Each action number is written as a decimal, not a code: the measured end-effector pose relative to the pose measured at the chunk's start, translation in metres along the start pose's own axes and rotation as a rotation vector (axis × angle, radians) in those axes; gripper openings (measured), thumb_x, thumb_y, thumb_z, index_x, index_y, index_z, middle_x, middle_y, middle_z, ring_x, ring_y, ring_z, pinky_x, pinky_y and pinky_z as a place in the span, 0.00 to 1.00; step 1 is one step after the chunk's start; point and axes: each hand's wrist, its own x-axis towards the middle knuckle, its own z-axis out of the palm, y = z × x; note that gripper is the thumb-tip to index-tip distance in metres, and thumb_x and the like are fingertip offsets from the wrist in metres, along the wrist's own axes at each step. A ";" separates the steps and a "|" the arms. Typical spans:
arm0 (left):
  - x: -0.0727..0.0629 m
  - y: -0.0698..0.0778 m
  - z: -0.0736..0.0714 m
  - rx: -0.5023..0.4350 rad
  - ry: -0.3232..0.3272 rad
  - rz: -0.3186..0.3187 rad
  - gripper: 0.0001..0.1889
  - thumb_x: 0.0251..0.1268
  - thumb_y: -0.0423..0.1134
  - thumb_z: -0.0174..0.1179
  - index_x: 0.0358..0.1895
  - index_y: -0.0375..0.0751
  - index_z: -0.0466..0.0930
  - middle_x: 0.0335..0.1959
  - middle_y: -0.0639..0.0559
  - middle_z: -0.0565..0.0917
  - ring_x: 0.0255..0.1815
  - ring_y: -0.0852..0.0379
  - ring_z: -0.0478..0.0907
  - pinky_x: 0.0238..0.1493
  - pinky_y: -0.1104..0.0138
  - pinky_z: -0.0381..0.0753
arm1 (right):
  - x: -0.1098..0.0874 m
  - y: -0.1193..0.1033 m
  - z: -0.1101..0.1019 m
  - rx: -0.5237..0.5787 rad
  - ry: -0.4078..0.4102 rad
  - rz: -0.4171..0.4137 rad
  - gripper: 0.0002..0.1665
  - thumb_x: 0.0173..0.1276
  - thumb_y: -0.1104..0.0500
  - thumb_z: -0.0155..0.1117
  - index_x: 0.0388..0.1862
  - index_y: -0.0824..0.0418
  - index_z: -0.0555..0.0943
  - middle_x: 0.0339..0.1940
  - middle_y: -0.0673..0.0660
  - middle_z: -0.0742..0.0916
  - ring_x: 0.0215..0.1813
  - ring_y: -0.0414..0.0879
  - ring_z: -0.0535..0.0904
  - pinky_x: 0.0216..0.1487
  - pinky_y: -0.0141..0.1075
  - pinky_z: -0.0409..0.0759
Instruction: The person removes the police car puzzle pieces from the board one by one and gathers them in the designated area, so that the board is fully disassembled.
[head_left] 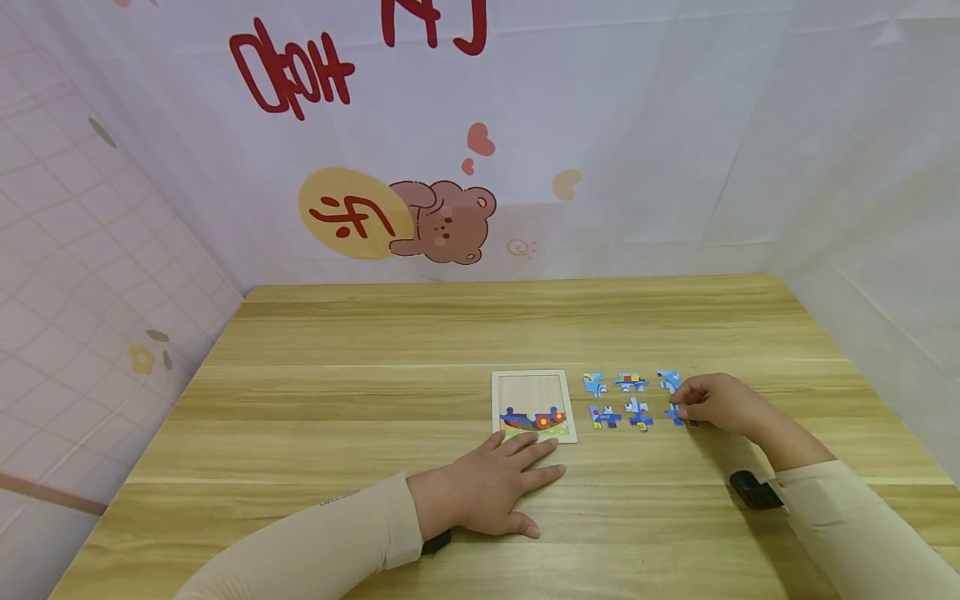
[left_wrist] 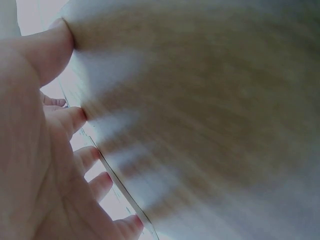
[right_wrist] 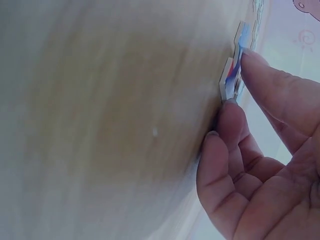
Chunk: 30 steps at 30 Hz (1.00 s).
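Note:
My left hand (head_left: 491, 483) lies flat with spread fingers on the table, its fingertips on the near edge of a wooden puzzle board (head_left: 497, 408). A colourful boat-like picture section (head_left: 528, 419) fills the lower part of the board; bare wood shows above it. At the right, my right hand (head_left: 723, 407) has thumb and curled fingers at the edges of a blue puzzle piece (right_wrist: 231, 77) with some red. That piece appears low against the table and is partly covered by the fingers. Beyond it lies another light-blue piece (head_left: 667, 380).
Between the board and my right hand, loose pieces lie in two rows, among them a corner piece (head_left: 594, 384), a blue piece with red and yellow (head_left: 632, 382), a purple-blue piece (head_left: 604, 417) and a cross-shaped one (head_left: 639, 414). A printed white cloth (head_left: 637, 125) hangs behind the table (head_left: 360, 333).

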 end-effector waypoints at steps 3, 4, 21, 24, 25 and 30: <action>0.000 0.000 0.000 0.003 -0.002 0.002 0.39 0.65 0.70 0.45 0.76 0.61 0.53 0.78 0.55 0.51 0.77 0.52 0.49 0.68 0.50 0.61 | 0.000 -0.001 0.000 -0.025 0.022 -0.003 0.09 0.64 0.66 0.65 0.41 0.70 0.82 0.33 0.54 0.84 0.32 0.43 0.74 0.31 0.34 0.73; 0.000 0.000 0.000 0.003 -0.004 0.003 0.39 0.65 0.70 0.44 0.77 0.61 0.52 0.78 0.55 0.51 0.77 0.52 0.48 0.69 0.50 0.60 | 0.000 -0.002 0.000 -0.034 0.034 0.002 0.09 0.65 0.64 0.65 0.42 0.69 0.81 0.33 0.54 0.83 0.32 0.43 0.74 0.30 0.34 0.72; 0.002 0.000 -0.002 -0.003 -0.036 -0.007 0.39 0.65 0.70 0.43 0.77 0.62 0.50 0.79 0.56 0.48 0.78 0.54 0.46 0.70 0.50 0.59 | 0.019 -0.071 0.029 0.053 0.206 -0.120 0.11 0.68 0.61 0.63 0.45 0.66 0.82 0.37 0.55 0.82 0.42 0.48 0.76 0.38 0.38 0.75; 0.002 0.000 -0.002 -0.004 -0.046 -0.012 0.39 0.65 0.70 0.42 0.77 0.62 0.50 0.79 0.56 0.48 0.78 0.54 0.46 0.70 0.51 0.58 | 0.025 -0.083 0.037 0.064 0.184 -0.138 0.09 0.68 0.62 0.62 0.44 0.66 0.82 0.37 0.55 0.83 0.43 0.49 0.77 0.40 0.40 0.75; 0.002 0.001 -0.002 -0.002 -0.046 -0.013 0.39 0.65 0.71 0.42 0.77 0.62 0.50 0.79 0.56 0.48 0.78 0.54 0.46 0.70 0.51 0.58 | 0.027 -0.087 0.040 0.066 0.176 -0.145 0.09 0.68 0.63 0.62 0.44 0.65 0.82 0.37 0.55 0.83 0.43 0.50 0.77 0.40 0.40 0.75; 0.001 0.001 -0.002 0.004 -0.042 -0.011 0.39 0.65 0.70 0.42 0.77 0.62 0.51 0.79 0.56 0.48 0.78 0.53 0.46 0.70 0.51 0.58 | 0.037 -0.104 0.053 0.078 0.130 -0.176 0.07 0.68 0.63 0.62 0.42 0.64 0.82 0.36 0.54 0.82 0.42 0.49 0.77 0.40 0.39 0.75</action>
